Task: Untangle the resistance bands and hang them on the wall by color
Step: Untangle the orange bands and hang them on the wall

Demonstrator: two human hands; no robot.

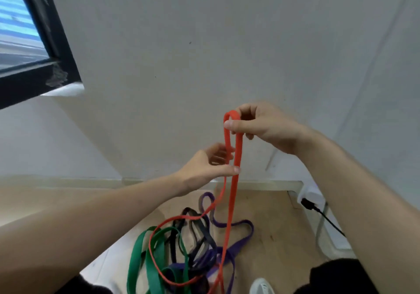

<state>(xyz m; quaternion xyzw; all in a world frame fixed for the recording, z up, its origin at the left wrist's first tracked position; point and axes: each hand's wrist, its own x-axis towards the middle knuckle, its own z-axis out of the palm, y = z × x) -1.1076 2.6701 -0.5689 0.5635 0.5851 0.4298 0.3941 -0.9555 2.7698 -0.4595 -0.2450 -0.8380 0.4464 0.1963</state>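
1. The right hand [261, 125] was raised before the plain white wall [227, 43], with the thumb and fingers pinched shut on the folded top of the flat red elastic resistance band [230, 202].
2. The left hand [211, 165] was lower and just to the left, half open; its thumb pressed against the two hanging red strands, and the fingers were blurred behind them.
3. The red band fell from the hands as a long narrow loop to the pale wooden floor [272, 237], where it crossed the tangled pile.
4. In that pile lay a wide flat green band [136, 262] at the left, thin black bands [204, 234] in the middle and a purple band [245, 227] at the right and far side, all matte and ribbon-like.
5. The wall above the hands was bare and gave open room; a black window frame [61, 43] bordered it at far left.
6. At right a white socket with a black plug [308, 202] sat near the skirting.
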